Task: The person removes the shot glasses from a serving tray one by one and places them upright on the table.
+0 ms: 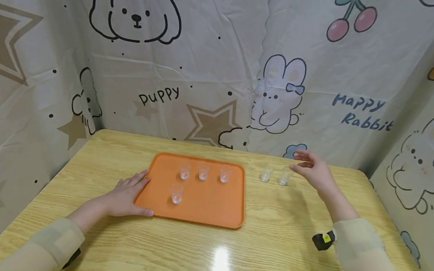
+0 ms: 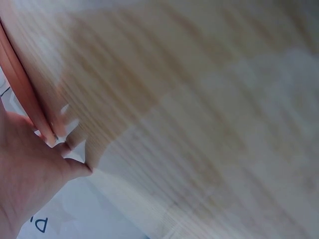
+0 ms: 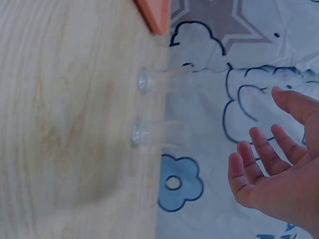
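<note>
Operator: What could go wrong from here?

Spotter: Your right hand hangs beside the outer cup, right of centre in the frame. Come in low and sideways and you could tip it, or knock it against the inner cup just to its left. Both are clear, so their rims are easy to misjudge. Your left hand is on the left edge of the tray; a shove there could slide it and topple the four cups standing on it.

Operator: Where do the loose cups lie relative to the fingers?

Spotter: Both stand upright on the tabletop, right of the tray. In the head view the outer one is just below and left of your right thumb tip, the inner one farther left. The right wrist view shows a gap between both cups and your right fingers, which are parted, loosely bent and hold nothing. Your left fingers are spread along the tray's edge; whether any reach underneath, I cannot tell.
</note>
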`<action>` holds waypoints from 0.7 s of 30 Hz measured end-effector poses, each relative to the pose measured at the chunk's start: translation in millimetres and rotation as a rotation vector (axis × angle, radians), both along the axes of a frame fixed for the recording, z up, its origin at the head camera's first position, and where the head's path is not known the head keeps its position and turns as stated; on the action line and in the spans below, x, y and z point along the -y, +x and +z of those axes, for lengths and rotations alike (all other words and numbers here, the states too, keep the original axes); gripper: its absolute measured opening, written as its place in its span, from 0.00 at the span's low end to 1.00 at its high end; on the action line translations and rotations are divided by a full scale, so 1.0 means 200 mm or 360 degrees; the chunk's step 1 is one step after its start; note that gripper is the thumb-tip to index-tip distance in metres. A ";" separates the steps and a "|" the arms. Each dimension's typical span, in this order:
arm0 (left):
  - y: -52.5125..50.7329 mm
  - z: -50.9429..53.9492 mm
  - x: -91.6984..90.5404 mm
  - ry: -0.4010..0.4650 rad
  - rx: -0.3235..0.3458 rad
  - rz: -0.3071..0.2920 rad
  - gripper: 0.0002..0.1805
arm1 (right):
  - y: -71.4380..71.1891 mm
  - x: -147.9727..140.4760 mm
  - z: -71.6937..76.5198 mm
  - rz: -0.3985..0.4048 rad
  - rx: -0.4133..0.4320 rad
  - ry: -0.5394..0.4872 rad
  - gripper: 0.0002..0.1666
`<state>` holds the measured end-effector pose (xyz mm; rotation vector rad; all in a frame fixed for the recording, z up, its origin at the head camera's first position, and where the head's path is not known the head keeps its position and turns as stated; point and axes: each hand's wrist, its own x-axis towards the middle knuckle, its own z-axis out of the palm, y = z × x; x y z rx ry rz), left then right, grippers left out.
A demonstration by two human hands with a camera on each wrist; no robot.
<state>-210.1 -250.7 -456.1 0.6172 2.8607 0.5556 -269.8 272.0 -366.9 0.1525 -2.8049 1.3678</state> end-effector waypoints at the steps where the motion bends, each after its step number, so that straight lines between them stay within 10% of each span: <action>1: 0.00 0.00 0.00 -0.0001 -0.0003 -0.0001 0.62 | 0.01 0.01 0.02 0.0010 -0.0004 -0.0001 0.37; 21: 0.00 0.00 0.00 -0.0004 -0.0012 0.0001 0.61 | 0.23 0.34 0.35 0.0132 -0.0184 -0.0133 0.34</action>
